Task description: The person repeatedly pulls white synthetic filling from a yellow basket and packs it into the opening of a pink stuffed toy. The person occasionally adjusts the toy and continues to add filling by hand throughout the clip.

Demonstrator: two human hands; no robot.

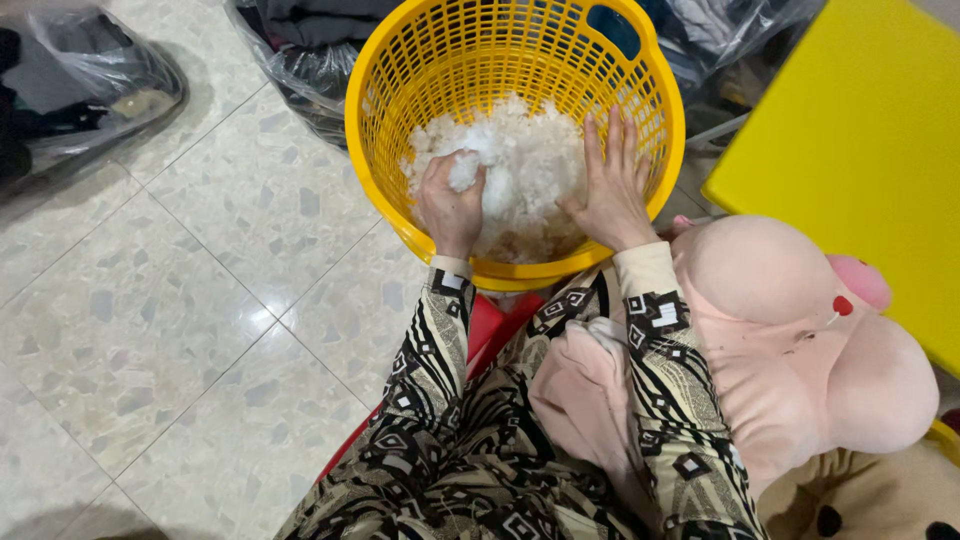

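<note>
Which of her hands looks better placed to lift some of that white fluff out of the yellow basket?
Probably the left hand: it is closed on a clump of white stuffing, while the right hand lies flat and open on the pile.

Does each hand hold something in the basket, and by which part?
The left hand grips a clump pulled from the top of the white stuffing. The right hand lies open and flat on the stuffing, holding nothing.
</note>
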